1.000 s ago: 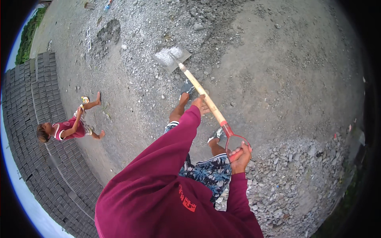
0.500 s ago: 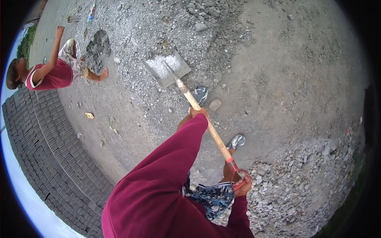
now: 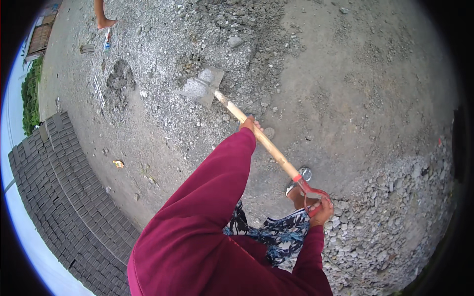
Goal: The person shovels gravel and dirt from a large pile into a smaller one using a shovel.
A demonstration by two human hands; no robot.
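A shovel with a wooden shaft (image 3: pixel 270 147) slants across the middle, its metal blade (image 3: pixel 213 79) lying low over the gravel and bearing pale grey grit (image 3: pixel 195 88). My left hand (image 3: pixel 252 123) is wrapped round the shaft partway down. At the upper end, my right hand (image 3: pixel 322 213) grips the red D-shaped handle (image 3: pixel 307 188). The blade looks tilted, and its far edge is partly lost against the loose gravel (image 3: pixel 237 81).
Grey bricks or blocks (image 3: pixel 69 192) are stacked at the left. Coarser stones (image 3: pixel 375 232) heap up at the lower right. A dark, damp patch (image 3: pixel 121 76) marks the ground ahead on the left. Another person's bare foot (image 3: pixel 105 22) shows at the upper left, near a plastic bottle (image 3: pixel 107 43).
The shovel handle and my right hand have moved up and right; the blade has tilted, its grit shifting leftward. The other person has gone from the left to the top edge.
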